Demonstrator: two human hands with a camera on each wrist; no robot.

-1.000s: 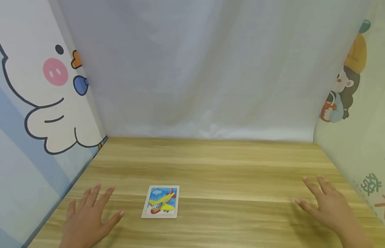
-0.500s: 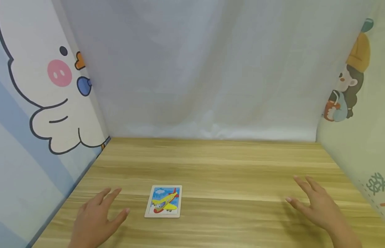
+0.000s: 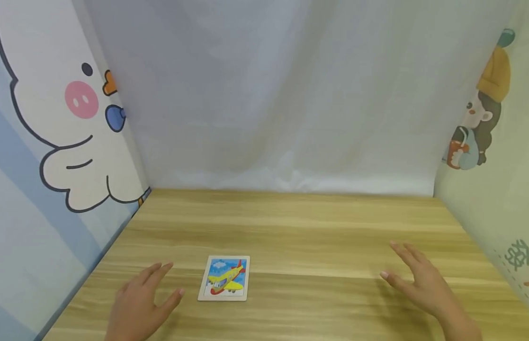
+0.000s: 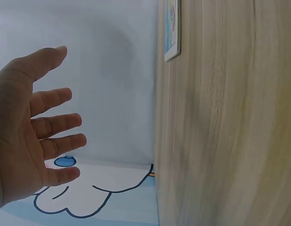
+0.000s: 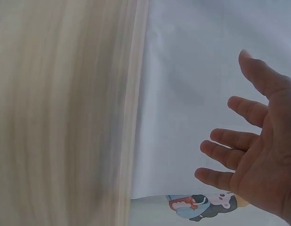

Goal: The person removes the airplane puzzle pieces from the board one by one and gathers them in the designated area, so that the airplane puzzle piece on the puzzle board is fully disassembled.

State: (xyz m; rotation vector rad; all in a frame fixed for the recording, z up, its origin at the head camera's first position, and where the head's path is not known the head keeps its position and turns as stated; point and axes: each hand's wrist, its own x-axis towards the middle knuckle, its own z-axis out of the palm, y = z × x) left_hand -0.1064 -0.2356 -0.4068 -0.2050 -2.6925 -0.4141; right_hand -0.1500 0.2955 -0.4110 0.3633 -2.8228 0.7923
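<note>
A small flat picture puzzle [image 3: 223, 278] with a pale border lies on the wooden table [image 3: 311, 237]; it shows a yellow and red airplane on a blue sky. My left hand [image 3: 140, 303] hovers just left of it, fingers spread and holding nothing. Far to the right of the puzzle, my right hand [image 3: 426, 289] hangs over the table, also with nothing in it. In the left wrist view, the left hand [image 4: 28, 127] shows its palm with fingers apart, and the puzzle's corner [image 4: 172, 35] appears at the top. The right wrist view shows the right hand [image 5: 258, 146] with relaxed fingers.
A white curtain [image 3: 281, 94] hangs along the table's back edge. At the left stands a panel with a white cartoon animal [image 3: 47, 104]. The right panel carries a cartoon girl [image 3: 477, 123] in a yellow hat.
Both hands have moved inward: the left one toward the right, closer to the puzzle, and the right one toward the left. The puzzle stays in place while the head view shifts slightly.
</note>
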